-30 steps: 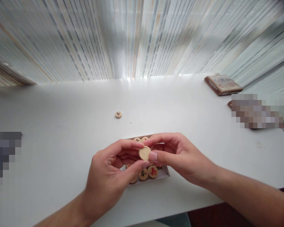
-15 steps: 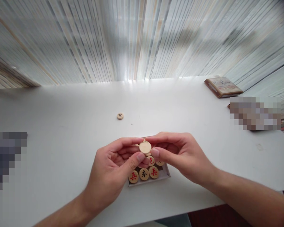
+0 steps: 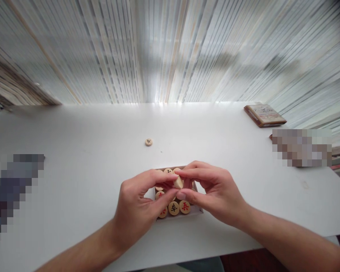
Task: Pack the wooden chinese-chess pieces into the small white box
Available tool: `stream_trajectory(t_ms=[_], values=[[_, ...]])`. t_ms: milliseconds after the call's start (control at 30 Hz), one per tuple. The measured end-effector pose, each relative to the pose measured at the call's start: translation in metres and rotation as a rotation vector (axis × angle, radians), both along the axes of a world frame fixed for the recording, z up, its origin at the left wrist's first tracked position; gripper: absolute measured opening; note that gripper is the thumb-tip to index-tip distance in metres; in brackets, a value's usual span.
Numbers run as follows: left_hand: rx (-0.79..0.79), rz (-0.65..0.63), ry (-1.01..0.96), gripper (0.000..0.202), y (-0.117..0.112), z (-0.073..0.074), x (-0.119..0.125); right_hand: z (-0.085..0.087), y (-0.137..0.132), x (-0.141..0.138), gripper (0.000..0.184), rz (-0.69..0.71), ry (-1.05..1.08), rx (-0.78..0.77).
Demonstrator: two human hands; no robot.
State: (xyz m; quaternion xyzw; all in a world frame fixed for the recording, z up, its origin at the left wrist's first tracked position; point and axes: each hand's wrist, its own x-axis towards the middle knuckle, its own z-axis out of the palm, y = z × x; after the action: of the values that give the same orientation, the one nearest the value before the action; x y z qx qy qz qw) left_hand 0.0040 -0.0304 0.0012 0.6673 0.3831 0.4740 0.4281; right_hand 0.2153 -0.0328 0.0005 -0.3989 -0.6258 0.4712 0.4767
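A round wooden game piece [image 3: 178,183] is pinched between the fingertips of both my hands, turned edge-on toward me. My left hand [image 3: 140,207] grips it from the left with thumb and forefinger. My right hand [image 3: 212,192] grips it from the right the same way. Both hands hover just above a shallow cardboard tray [image 3: 197,211] that holds several more wooden discs with red or black characters. One loose disc [image 3: 149,142] lies alone on the white table [image 3: 82,170], farther back and to the left.
A small brown box [image 3: 264,115] lies at the back right of the table. Blurred-out patches sit at the left edge and at the right. A striped wall rises behind the table. The table's front edge runs just below my wrists.
The held disc has turned from flat-face-up to edge-on and dropped slightly toward the tray. The view has tilted, shifting everything a little down and right.
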Motion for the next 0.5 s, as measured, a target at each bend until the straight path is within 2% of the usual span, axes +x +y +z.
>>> stream_trajectory(t_ms=[100, 233, 300, 500], values=[[0.127, -0.024, 0.052, 0.022, 0.0014, 0.0005, 0.0003, 0.0007, -0.0010, -0.0025, 0.029, 0.019, 0.060, -0.062], [0.219, 0.035, 0.086, 0.024, 0.0035, 0.0035, 0.0016, 0.0035, -0.0007, -0.0033, 0.028, 0.140, 0.280, -0.335], [0.247, 0.064, 0.106, 0.024, 0.0047, 0.0044, 0.0011, 0.0034, -0.0003, -0.0021, 0.027, 0.146, 0.334, -0.428], [0.352, 0.028, 0.142, 0.025, 0.0066, 0.0015, -0.0026, 0.0028, -0.0015, 0.0007, 0.033, 0.168, 0.338, -0.477]])
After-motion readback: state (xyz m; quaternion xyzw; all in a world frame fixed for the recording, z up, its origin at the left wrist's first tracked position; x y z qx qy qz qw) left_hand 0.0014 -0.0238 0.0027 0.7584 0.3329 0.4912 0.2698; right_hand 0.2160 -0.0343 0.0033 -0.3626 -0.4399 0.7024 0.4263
